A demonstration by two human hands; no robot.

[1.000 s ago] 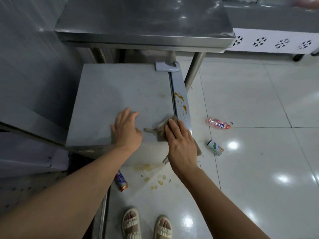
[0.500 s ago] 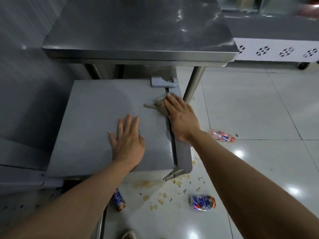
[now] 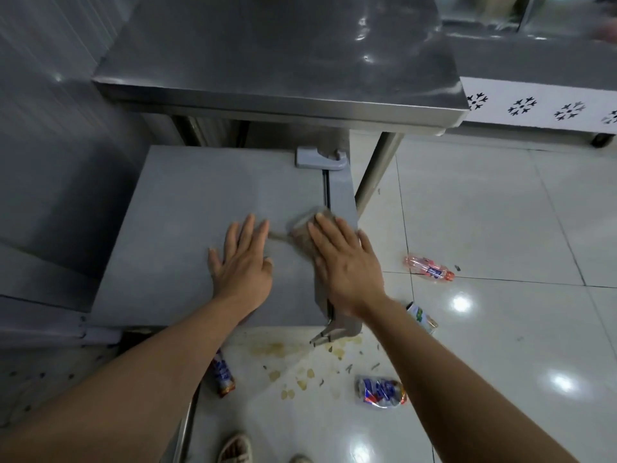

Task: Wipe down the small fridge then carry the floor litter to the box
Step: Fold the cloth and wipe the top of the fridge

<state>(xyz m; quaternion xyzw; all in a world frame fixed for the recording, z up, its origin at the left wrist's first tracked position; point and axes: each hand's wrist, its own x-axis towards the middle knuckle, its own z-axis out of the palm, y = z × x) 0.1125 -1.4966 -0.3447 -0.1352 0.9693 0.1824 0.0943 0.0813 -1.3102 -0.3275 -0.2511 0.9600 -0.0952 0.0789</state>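
On top of the small grey fridge (image 3: 187,228), the right hand (image 3: 344,262) presses flat on a brownish cloth (image 3: 302,233), fingers straight and close together; this grip is an open palm bearing down, not a closed fist. The cloth peeks out ahead of and to the left of the fingertips, blurred, lying across the seam between the fridge top and its door edge. Just left of the cloth, nearly touching its trailing corner, the left hand (image 3: 242,259) rests flat on the fridge top with fingers spread and straight, holding nothing.

Beyond the hands, at the far end of the seam, sits a grey hinge cover (image 3: 317,158). Above and behind it stands a steel worktop (image 3: 273,61).

Right of the right hand, on the glossy tiled floor (image 3: 500,345), lies a clear plastic bottle (image 3: 429,269) with pinkish tint and a small blue label too small to read. Close under the right forearm is a can (image 3: 422,319) on its side with green markings, unreadable. Nearer the person lies a crumpled wrapper (image 3: 380,392) in blue, white and red; its lettering is illegible. Below the left forearm, another can (image 3: 223,377) in blue and red lies beside the fridge's near edge, print unreadable. Yellowish stains (image 3: 277,349) and crumbs spot the floor between these pieces. A sandalled foot (image 3: 235,449) shows at the bottom edge.
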